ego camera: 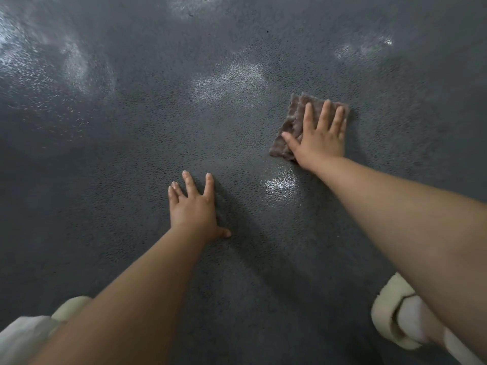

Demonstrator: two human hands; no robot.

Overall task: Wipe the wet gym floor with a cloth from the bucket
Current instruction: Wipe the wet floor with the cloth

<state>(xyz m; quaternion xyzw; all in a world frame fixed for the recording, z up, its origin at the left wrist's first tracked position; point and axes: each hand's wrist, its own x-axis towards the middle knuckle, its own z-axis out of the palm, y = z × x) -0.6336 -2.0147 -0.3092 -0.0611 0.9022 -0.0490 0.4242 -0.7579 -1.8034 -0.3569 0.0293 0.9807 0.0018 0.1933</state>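
Right hand (320, 138): fingers spread, flat on the cloth (292, 122); press evenly, sweep toward the wet sheen (279, 183).
Left hand (192, 206): splayed, empty, bracing on the floor (118, 180).

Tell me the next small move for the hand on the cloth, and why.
Probably slide the cloth back toward the body onto the shiny wet patch. The right hand already presses it flat just beyond that patch, and the left hand is braced on the floor.

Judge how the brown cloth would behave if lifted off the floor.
The cloth looks fuzzy and folded, so it would probably droop limply. Pressed flat by the right hand on a glistening floor, it is likely damp and slightly heavy.
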